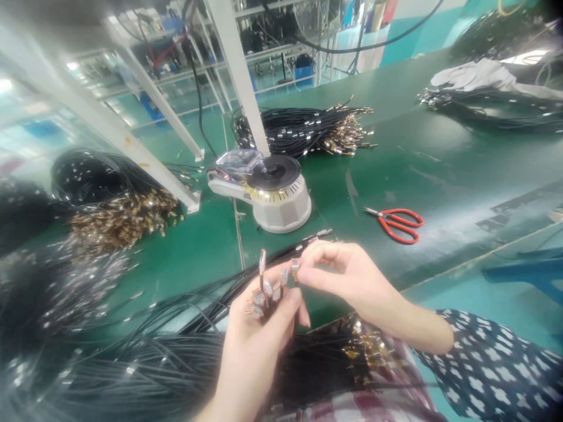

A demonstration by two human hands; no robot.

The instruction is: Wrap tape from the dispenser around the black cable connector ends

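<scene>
My left hand (264, 328) is closed around several black cables, whose silvery, copper-tipped ends (268, 290) stick up above the thumb and fingers. Beside it, my right hand (338, 269) pinches one cable end (295, 268) between thumb and forefinger, and its other fingers are curled. A silvery wrap shows on that end. The black cables (193, 310) run off to the left under my left hand. More cables with gold-coloured ends (369, 346) lie across my lap, below the right forearm.
A round white tape dispenser (281, 205) stands on the green table (334, 199) beyond my hands. Red-handled scissors (398, 224) lie to its right. Cable bundles sit behind it (303, 129), at left (118, 217) and far right (492, 105). White metal posts (241, 76) rise from the table.
</scene>
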